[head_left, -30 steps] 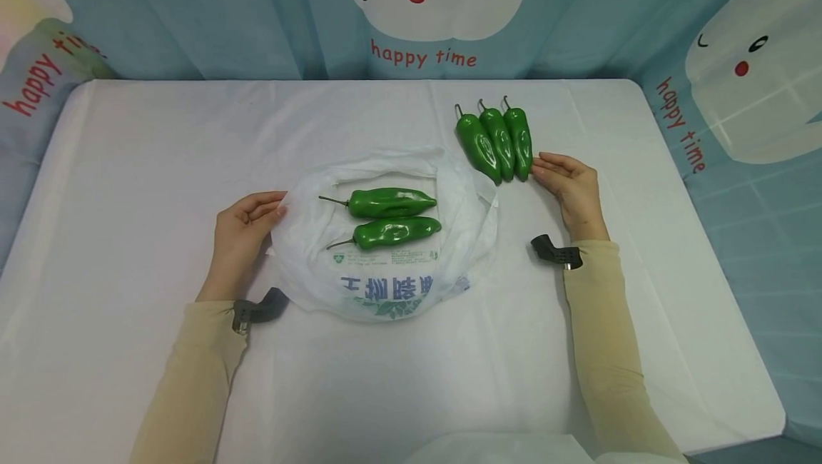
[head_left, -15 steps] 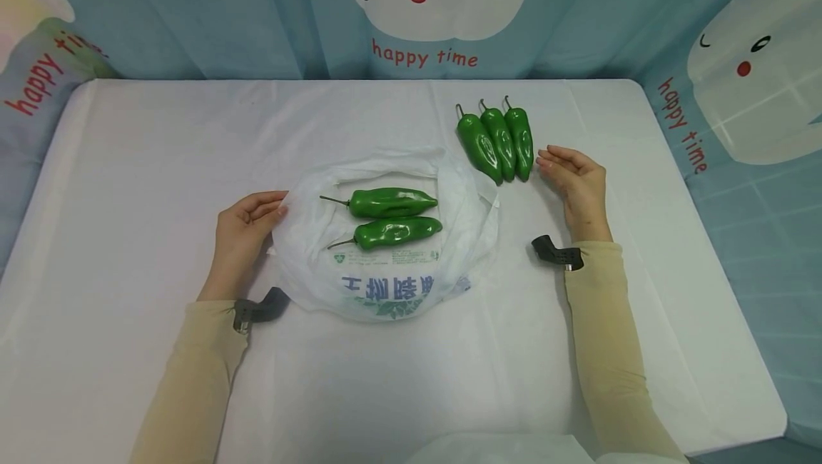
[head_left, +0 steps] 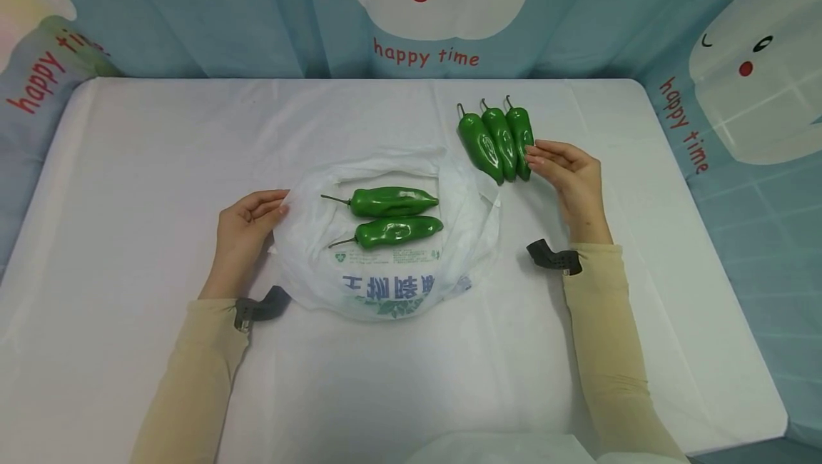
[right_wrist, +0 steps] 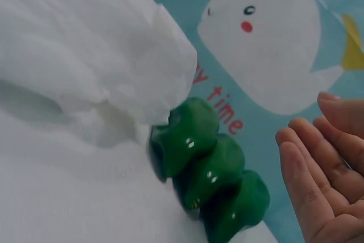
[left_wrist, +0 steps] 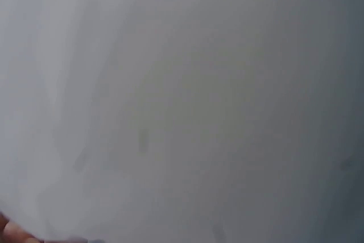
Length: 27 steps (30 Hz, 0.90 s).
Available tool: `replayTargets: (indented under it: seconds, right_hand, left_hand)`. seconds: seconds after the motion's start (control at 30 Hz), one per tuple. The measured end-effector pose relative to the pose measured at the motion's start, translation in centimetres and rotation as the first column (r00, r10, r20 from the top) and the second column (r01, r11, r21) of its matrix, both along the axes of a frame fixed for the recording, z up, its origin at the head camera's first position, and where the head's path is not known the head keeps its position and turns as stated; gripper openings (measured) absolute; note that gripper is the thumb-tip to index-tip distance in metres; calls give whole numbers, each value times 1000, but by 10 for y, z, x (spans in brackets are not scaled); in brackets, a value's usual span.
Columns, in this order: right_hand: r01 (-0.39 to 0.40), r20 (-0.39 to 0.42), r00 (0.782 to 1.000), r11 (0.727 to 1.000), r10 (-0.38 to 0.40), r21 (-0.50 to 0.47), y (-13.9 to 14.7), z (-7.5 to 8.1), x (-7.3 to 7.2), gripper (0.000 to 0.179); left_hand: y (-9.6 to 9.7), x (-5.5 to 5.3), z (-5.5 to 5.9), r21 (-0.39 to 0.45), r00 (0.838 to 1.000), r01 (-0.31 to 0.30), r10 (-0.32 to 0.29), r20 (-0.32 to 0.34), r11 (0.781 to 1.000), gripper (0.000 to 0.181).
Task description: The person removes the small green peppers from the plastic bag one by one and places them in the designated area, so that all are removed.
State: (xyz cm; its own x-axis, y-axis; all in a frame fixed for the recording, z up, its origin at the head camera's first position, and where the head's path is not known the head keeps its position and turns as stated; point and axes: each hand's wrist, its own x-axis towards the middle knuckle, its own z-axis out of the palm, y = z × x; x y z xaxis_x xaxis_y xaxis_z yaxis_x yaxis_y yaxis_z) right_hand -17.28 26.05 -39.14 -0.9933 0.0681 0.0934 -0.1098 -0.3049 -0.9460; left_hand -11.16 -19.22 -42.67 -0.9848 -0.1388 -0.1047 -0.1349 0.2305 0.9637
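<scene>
A white plastic bag (head_left: 379, 307) with blue and green print lies mid-table, its mouth turned up and wide. Two green chili peppers (head_left: 394, 202) lie inside, side by side, stems to the left. My left hand (head_left: 247, 232) pinches the bag's left rim. Pale bag film (left_wrist: 187, 101) fills the left wrist view, with a bit of finger (left_wrist: 17, 233) in the corner. Three more green peppers (head_left: 499, 141) lie in a row at the back right. Beside the rightmost, my right hand (head_left: 571, 182) hovers with fingers extended; the right wrist view shows a gap between hand and peppers (right_wrist: 207, 177).
A white cloth covers the table (head_left: 160, 135). Behind it and along the right hangs a blue curtain (head_left: 257, 14) with whale prints. Both wrists carry small black cameras (head_left: 262, 307). A pale rounded shape (head_left: 501, 450) shows at the bottom edge.
The right hand drew slightly away from the rightmost pepper, then came back left and a little higher, its fingertips now overlapping that pepper's edge. The left hand and the bag have stayed put.
</scene>
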Motion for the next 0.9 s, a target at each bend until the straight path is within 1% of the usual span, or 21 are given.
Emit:
replayTargets:
  seconds: [0.33,0.57,0.77,0.9]
  right_hand:
    - [-102,-45,994,995,102,10,-15,9,5,24]
    - [-116,-58,991,986,124,118,-26,13,10,25]
    - [-174,-68,980,971,188,166,-38,16,14,27]
    - [-217,-58,971,953,234,214,-44,16,18,28]
  left_hand:
    - [0,0,-1,-4,1000,1,-1,0,1000,32]
    - [0,0,0,-10,1000,0,0,-1,1000,33]
    - [0,0,1,-20,1000,-1,1,5,1000,33]
    - [0,0,1,-27,1000,2,-2,3,1000,33]
